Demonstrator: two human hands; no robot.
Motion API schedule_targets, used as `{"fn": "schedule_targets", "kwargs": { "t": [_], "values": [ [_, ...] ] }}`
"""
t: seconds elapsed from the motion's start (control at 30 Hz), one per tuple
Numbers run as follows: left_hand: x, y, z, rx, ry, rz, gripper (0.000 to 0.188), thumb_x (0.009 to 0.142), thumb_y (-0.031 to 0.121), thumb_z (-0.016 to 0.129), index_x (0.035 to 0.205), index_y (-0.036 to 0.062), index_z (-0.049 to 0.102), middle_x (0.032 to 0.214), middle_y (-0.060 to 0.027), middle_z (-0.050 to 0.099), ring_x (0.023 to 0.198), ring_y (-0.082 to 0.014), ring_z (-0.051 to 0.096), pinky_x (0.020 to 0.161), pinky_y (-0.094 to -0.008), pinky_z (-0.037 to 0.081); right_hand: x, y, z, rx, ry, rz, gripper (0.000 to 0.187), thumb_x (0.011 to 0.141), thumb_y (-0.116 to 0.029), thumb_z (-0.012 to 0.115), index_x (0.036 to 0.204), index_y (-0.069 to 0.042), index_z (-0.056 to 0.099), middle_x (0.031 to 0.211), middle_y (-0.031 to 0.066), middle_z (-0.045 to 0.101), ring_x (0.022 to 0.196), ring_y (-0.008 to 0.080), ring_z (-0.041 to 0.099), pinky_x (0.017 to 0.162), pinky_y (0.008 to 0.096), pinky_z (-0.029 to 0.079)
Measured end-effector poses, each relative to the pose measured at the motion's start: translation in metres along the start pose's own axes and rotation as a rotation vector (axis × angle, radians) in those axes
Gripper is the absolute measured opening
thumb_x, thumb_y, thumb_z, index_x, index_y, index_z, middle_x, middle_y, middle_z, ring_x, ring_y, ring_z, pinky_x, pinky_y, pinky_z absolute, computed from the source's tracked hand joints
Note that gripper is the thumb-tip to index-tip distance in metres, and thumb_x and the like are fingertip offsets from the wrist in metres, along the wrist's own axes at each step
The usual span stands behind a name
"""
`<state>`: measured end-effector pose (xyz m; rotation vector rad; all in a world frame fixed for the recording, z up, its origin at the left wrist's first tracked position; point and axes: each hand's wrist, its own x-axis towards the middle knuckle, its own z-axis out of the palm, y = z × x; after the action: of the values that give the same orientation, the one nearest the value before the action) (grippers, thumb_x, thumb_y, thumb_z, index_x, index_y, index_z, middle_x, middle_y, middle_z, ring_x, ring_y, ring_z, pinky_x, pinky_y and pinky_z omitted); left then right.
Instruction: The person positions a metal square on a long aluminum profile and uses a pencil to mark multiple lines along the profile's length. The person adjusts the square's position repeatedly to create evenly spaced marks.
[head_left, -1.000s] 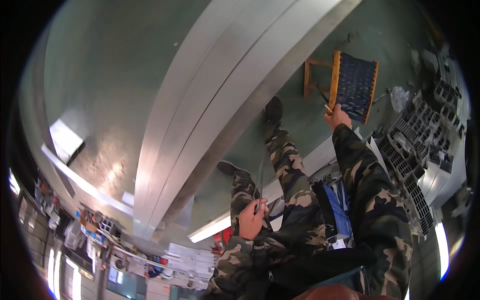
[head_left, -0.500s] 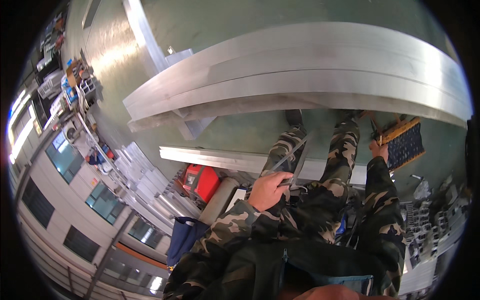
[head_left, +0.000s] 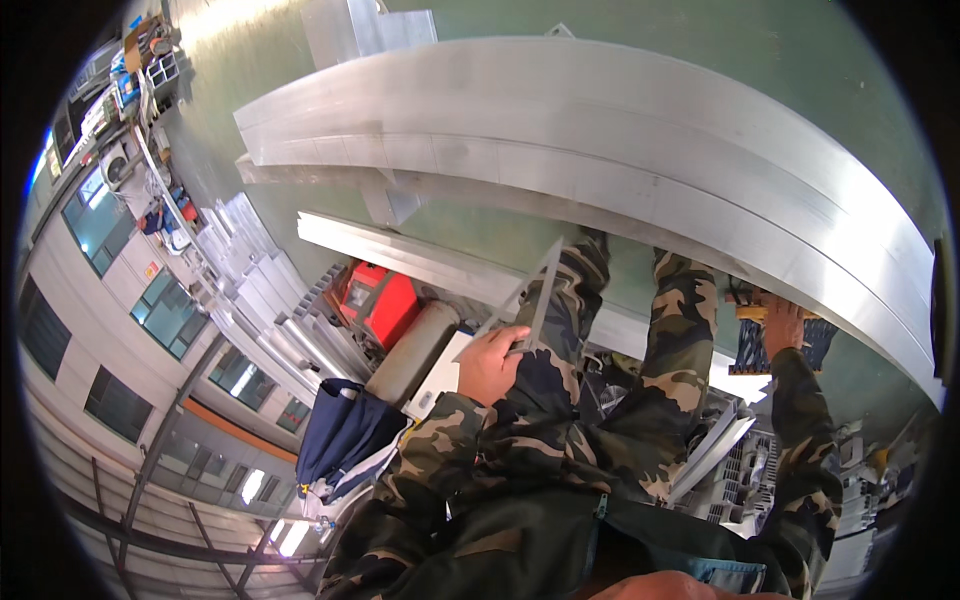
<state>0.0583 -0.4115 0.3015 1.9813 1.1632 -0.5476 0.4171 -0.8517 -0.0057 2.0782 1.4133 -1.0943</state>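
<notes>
My left hand (head_left: 490, 364) is closed around the lower end of a thin, grey, angled metal frame (head_left: 545, 290), held over my left thigh. Its two narrow strips rise from my fingers toward a point near my knee. At the right, my right hand (head_left: 783, 325) grips the yellowish wooden edge of a small stool (head_left: 750, 350) with a dark patterned seat. The stool is beside my right leg, partly under the near edge of a long, wide aluminium profile (head_left: 600, 125). My fingertips on the stool are partly hidden.
A narrower metal bar (head_left: 400, 252) runs behind my legs. To my left are a red machine (head_left: 383, 305), a grey cylinder (head_left: 415, 350), dark blue cloth (head_left: 345, 430) and stacked metal profiles (head_left: 270, 310). Metal parts (head_left: 735, 480) lie to the right.
My right hand has brought the stool inward, closer to the long profile. My left hand has shifted left with the frame, which now points more upright. The whole view has turned somewhat.
</notes>
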Motion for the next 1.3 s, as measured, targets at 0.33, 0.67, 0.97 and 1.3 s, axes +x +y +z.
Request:
{"fn": "schedule_targets", "kwargs": {
  "t": [0.33,0.67,0.97,1.3],
  "values": [
    [0.028,-0.056,-0.003,0.132,0.125,0.122,0.037,0.078,0.003,0.072,0.115,0.0076,0.073,0.093,-0.0122,0.071,0.084,-0.0391,0.066,0.072,-0.0499,0.053,0.012,0.029,0.022,0.055,-0.286,-0.305,0.071,0.098,-0.021,0.069,0.163,-0.009,0.045,0.110,0.0216,0.071,0.101,0.0434,0.069,0.087,0.0562,0.051],
    [0.055,-0.080,-0.049,-0.004,0.285,0.199,0.022,0.086,0.003,0.074,0.107,0.0066,0.075,0.078,-0.0102,0.066,0.067,-0.0345,0.062,0.060,-0.0450,0.045,0.023,-0.170,0.010,0.312,-0.316,-0.467,0.072,0.097,-0.016,0.071,0.163,-0.010,0.044,0.082,0.0158,0.069,0.076,0.0405,0.068,0.066,0.0557,0.052],
    [0.059,-0.095,-0.060,0.056,0.284,0.296,0.029,0.076,0.004,0.077,0.105,0.0091,0.079,0.073,-0.0052,0.063,0.060,-0.0293,0.058,0.056,-0.0420,0.040,0.090,-0.390,0.023,0.620,-0.384,-0.827,0.071,0.101,-0.011,0.068,0.166,-0.013,0.040,0.075,0.0152,0.060,0.066,0.0392,0.059,0.063,0.0563,0.046],
    [0.071,-0.124,-0.102,0.254,0.059,0.405,0.052,0.065,0.011,0.077,0.116,0.0187,0.079,0.078,0.0018,0.059,0.069,-0.0221,0.058,0.059,-0.0366,0.041,0.167,-0.453,-0.005,1.140,-0.361,-1.011,0.036,0.105,-0.009,0.062,0.141,-0.007,0.065,0.105,0.0180,0.073,0.096,0.0357,0.071,0.085,0.0480,0.057]
  ]
}}
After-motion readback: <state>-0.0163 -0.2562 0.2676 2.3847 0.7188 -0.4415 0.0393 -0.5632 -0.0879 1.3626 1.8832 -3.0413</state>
